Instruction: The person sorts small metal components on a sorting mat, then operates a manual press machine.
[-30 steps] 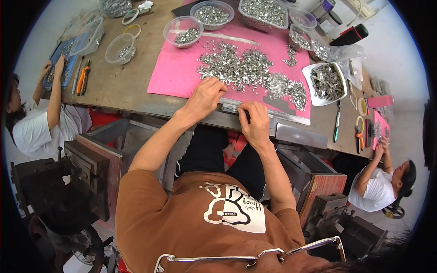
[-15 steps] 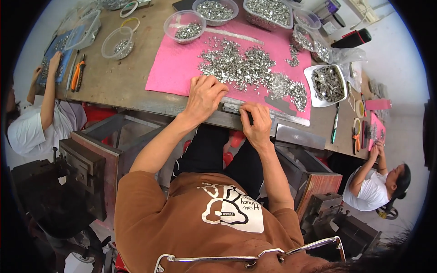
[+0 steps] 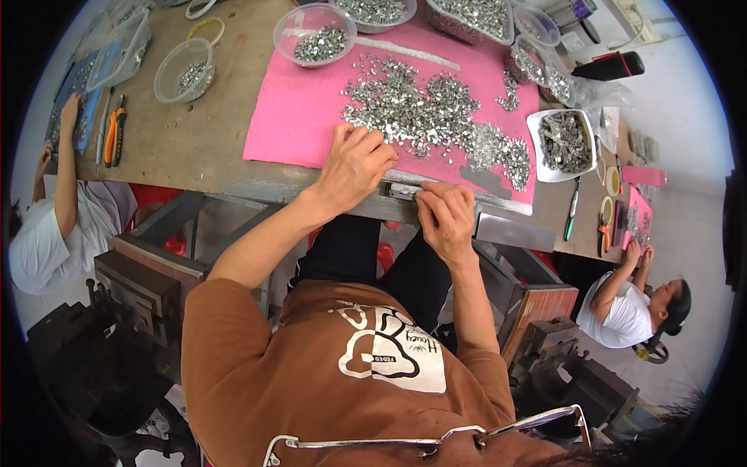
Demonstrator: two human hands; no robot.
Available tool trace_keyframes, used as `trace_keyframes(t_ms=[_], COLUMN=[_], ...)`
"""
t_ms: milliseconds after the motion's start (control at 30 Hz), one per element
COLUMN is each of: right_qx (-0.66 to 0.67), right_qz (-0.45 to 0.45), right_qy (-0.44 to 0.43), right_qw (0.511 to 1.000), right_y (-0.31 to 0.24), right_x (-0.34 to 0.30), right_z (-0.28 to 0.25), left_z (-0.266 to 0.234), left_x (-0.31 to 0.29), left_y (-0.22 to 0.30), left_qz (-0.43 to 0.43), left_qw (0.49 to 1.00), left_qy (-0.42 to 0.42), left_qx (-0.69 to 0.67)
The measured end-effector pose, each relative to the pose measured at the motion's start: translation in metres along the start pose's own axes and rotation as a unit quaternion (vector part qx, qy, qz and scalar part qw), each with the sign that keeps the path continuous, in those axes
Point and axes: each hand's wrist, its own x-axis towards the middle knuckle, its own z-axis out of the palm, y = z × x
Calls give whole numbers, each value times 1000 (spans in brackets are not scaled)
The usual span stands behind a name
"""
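Note:
A heap of small shiny metal pieces point(image 3: 412, 105) covers much of a pink mat point(image 3: 299, 117) on the workbench. My left hand point(image 3: 359, 167) rests over the mat's near edge, just below the heap, its fingers curled together; whatever they pinch is too small or hidden. At the bench's front edge lies a small grey metal block point(image 3: 402, 191), between my two hands. Right beside it my right hand point(image 3: 449, 218) has its fingers bent and closed against the edge. What sits inside those fingers is hidden.
Clear tubs of metal pieces, one a round tub point(image 3: 315, 35), stand along the far side. A white dish point(image 3: 562, 145) of darker pieces is at right, near a green-handled tool point(image 3: 573, 210). Orange-handled pliers point(image 3: 115, 136) lie at left. Two people work at either side.
My right hand has drawn slightly right and down from the metal block, so more of the block shows. My left hand has shifted a little to the right, fingers still curled.

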Motion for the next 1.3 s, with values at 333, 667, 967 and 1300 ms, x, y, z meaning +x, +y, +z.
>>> trace_keyframes(t_ms=[333,667,967,1300], right_qx=[-25,-85,-19,21], right_qz=[71,45,87,81], right_qy=[-55,-63,-50,-42], right_qw=[996,993,995,996], right_y=[29,47,47,44], right_x=[39,43,39,32], right_z=[-11,23,18,7], left_z=[-1,11,16,19], left_x=[-1,-22,-23,-22], left_y=[11,47,48,57], left_qz=[-36,-96,-76,3], left_qw=[997,976,982,997], left_qy=[1,11,11,61], left_qx=[-62,-196,-174,-47])
